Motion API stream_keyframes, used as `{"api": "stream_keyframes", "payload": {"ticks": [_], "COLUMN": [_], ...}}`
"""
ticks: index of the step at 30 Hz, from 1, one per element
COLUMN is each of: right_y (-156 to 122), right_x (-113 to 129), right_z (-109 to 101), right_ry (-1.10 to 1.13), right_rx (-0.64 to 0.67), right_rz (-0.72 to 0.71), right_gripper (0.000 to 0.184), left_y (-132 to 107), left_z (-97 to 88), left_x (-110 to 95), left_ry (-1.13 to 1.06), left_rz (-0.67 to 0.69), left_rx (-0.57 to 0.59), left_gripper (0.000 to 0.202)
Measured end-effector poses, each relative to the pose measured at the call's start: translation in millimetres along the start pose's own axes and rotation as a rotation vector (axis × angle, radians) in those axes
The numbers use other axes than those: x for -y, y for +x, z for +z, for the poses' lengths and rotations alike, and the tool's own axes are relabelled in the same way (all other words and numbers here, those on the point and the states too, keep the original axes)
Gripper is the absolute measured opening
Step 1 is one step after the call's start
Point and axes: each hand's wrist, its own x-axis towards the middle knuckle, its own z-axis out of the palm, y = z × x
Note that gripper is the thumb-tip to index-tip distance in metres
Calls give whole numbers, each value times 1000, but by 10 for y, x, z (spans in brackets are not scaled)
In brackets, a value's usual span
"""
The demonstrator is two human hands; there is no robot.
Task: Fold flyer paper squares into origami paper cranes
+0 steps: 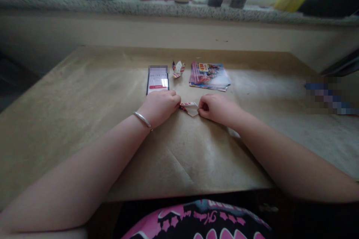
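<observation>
While hands (162, 107) (217, 107) hold it, folded paper (191, 108) lies crosswise, corner toward the body (202, 220).

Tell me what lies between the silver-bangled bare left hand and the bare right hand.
In the head view, a small folded paper piece, white with red and dark printing, lies between the left hand and the right hand, touching both.

Wears a slim, smooth silver bangle (142, 119) around the left wrist (148, 113), with both forearms (89, 168) bare. Shows, at the bottom of the view, a black garment (193, 221) printed with pink patches, small pink stars, slanting pink lettering and rounded pink shapes edged in white.
</observation>
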Motion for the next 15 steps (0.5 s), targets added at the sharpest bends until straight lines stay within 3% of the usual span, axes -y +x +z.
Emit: {"api": "stream_keyframes", "payload": {"ticks": [8, 15], "right_y": [-48, 2], "right_x": [29, 28], "right_z": [52, 163], "right_ry": [-27, 14], "right_rx": [-133, -212], "right_rz": [-159, -114], "right_gripper": [19, 25], "left_y": [2, 16], "left_z": [70, 75], "left_x": [35, -6], "left_ry": [-100, -191], "left_rz": [-8, 83], "left_rx": [-56, -143], "left_gripper": [23, 23]}}
